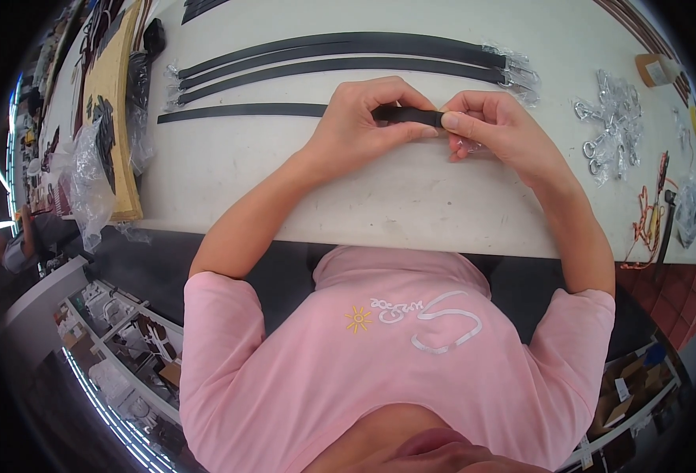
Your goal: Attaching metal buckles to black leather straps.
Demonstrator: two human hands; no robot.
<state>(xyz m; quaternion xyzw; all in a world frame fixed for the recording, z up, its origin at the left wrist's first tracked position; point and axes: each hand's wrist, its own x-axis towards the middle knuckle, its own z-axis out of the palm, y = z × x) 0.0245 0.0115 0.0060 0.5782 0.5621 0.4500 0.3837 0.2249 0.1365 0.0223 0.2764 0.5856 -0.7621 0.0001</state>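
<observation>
A long black strap (241, 112) runs across the white table, its left end lying flat. Near the strap's right end, my left hand (356, 118) pinches it between thumb and fingers, and the strap bows up slightly there. My right hand (501, 126) grips the very end between thumb and forefinger, close to the left fingertips. Beneath the right fingers shows a small piece of clear plastic wrap (468, 145); what is inside it is hidden by the hand. Just beyond lie several finished-looking black straps (340, 67) with plastic-wrapped metal clips (521, 77) at their ends.
At the right lies a pile of metal snap hooks in clear plastic (612, 130), with a roll of tape (657, 70) behind it. Orange cord (644, 217) lies by the table's right front edge. On the left stands a yellowish board (129, 158) with black pieces and plastic bags.
</observation>
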